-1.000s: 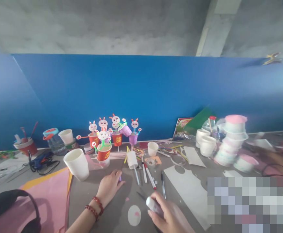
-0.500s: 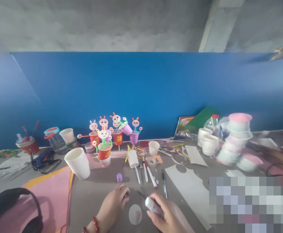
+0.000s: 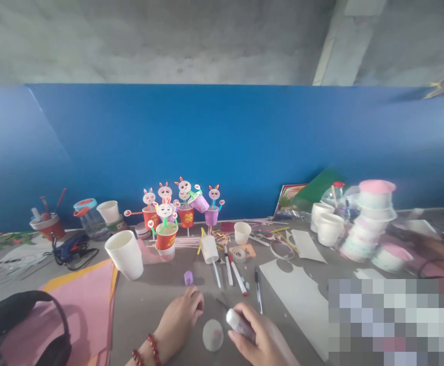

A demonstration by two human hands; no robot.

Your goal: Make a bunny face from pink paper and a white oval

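My right hand (image 3: 262, 333) is wrapped round a glue stick (image 3: 240, 325), its white end pointing up and left. To the left of it lies a round white paper disc (image 3: 213, 335) with a faint pink spot. Beyond the disc, my left hand (image 3: 185, 310) rests on the table with its fingers curled in, and nothing shows in them. A red bead bracelet circles that wrist. A small purple cap (image 3: 188, 277) stands just past the left knuckles. From behind the glue stick a thin dark pointed thing (image 3: 222, 302) sticks out; its kind is unclear.
Paper-cup rabbit figures (image 3: 166, 229) stand toward the blue partition (image 3: 222, 137). Markers (image 3: 238, 277), a pen (image 3: 259, 290) and cut white card (image 3: 294, 300) lie ahead and right. A large white cup (image 3: 125, 254), pink paper (image 3: 72, 305) and black headphones (image 3: 54, 310) are leftward.
The view has shifted slightly, so the table things appear a little to the right. Both hands keep nearly the same place, and the glue stick stays in my right hand.
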